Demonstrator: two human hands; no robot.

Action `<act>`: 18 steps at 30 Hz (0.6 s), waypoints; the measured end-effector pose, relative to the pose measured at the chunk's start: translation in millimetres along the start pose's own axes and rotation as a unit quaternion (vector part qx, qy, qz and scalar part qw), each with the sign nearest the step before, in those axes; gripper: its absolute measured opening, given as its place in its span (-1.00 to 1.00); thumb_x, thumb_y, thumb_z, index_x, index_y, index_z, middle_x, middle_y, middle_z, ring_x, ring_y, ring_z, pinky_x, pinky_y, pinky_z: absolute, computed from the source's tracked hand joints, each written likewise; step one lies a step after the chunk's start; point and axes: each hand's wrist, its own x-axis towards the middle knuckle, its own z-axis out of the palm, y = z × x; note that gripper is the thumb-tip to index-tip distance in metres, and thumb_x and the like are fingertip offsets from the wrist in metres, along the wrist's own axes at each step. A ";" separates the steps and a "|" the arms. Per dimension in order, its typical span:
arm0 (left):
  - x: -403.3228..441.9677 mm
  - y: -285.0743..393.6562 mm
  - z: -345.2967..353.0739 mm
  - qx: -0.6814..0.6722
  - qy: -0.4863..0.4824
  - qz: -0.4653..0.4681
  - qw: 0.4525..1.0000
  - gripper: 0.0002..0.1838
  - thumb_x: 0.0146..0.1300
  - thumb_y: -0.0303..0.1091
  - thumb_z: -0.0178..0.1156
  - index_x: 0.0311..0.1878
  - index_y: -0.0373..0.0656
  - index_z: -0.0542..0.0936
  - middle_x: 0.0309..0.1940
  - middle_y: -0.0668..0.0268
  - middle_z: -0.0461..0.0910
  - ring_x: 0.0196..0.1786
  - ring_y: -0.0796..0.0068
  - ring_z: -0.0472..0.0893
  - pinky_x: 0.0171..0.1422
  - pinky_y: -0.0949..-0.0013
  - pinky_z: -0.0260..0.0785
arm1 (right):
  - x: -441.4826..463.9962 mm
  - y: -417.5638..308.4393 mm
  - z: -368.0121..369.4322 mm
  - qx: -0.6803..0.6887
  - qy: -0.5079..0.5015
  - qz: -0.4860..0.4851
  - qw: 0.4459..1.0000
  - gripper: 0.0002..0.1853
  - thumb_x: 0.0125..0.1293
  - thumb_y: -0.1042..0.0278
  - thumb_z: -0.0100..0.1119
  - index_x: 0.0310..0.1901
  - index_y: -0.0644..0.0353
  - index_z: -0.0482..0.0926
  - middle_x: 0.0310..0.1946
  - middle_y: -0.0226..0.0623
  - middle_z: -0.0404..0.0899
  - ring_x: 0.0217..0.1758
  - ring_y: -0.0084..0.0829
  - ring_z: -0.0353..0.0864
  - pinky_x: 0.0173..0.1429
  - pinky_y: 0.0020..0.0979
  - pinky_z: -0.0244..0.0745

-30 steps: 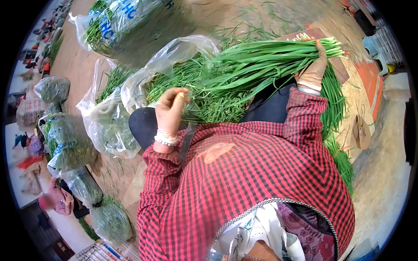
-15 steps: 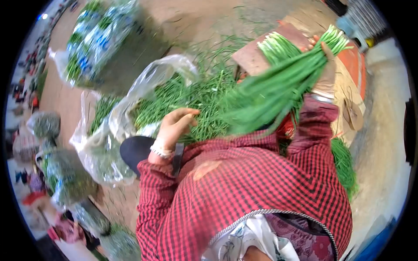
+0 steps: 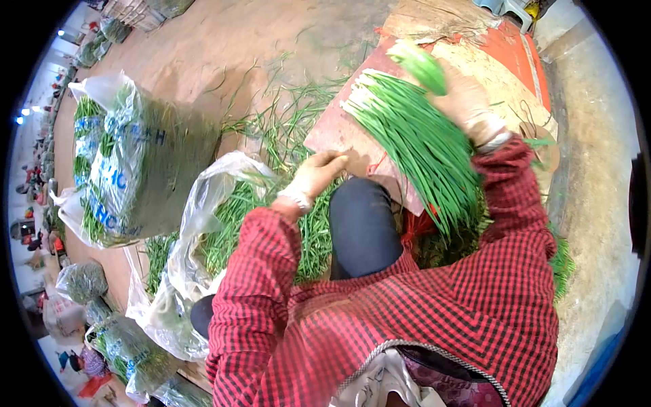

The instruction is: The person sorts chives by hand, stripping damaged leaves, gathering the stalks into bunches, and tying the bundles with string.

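My right hand is closed around a blurred bunch of chives, its pale ends pointing up and left. Below it, a larger bundle of chives lies slantwise on a reddish board, white ends toward the far side and green leaves toward my body. My left hand hovers at the board's near left edge, thumb and fingers pinched together. Whether anything small sits between those fingertips I cannot make out. Red string shows on the board, close to my knee.
A big plastic bag packed with greens stands at left. An open clear bag and loose leaves lie beside my legs. Scattered leaves cover part of the floor. Cardboard borders the board, and a wall is at right.
My right hand has swung the chives left from the board's right side to above the lying bundle. My left hand has moved right to the board's edge. The camera view has shifted.
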 end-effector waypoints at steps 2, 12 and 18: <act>33.9 3.1 20.9 0.028 -0.023 0.023 0.999 -0.53 0.30 -0.05 0.16 0.08 -0.24 0.59 -0.10 0.18 0.67 -0.04 0.36 0.65 0.09 0.35 0.44 | 21.5 12.5 74.5 -0.090 0.014 -0.042 0.995 -0.09 0.16 -0.23 0.19 0.37 0.26 0.16 0.09 0.10 0.50 0.08 -0.03 0.56 0.16 -0.15 0.46; 63.2 44.1 54.9 0.371 -0.055 0.067 0.925 -0.61 0.06 0.05 0.32 -0.31 -0.12 0.63 -0.36 0.21 0.67 -0.25 0.22 0.66 -0.12 0.22 0.47 | 46.3 48.2 112.4 0.498 -0.052 0.017 0.865 -0.50 0.38 -0.07 0.09 -0.07 0.33 0.60 -0.17 -0.08 0.66 -0.06 -0.20 0.62 0.12 -0.37 0.44; 71.9 24.1 57.7 0.440 -0.010 0.179 0.880 -0.69 0.02 -0.01 0.32 -0.40 -0.07 0.62 -0.42 0.24 0.63 -0.31 0.17 0.63 -0.16 0.20 0.47 | 60.0 58.4 146.7 0.127 0.077 -0.071 0.986 -0.47 0.34 -0.08 0.10 0.07 0.26 0.53 -0.05 0.05 0.61 0.01 -0.06 0.61 0.16 -0.20 0.45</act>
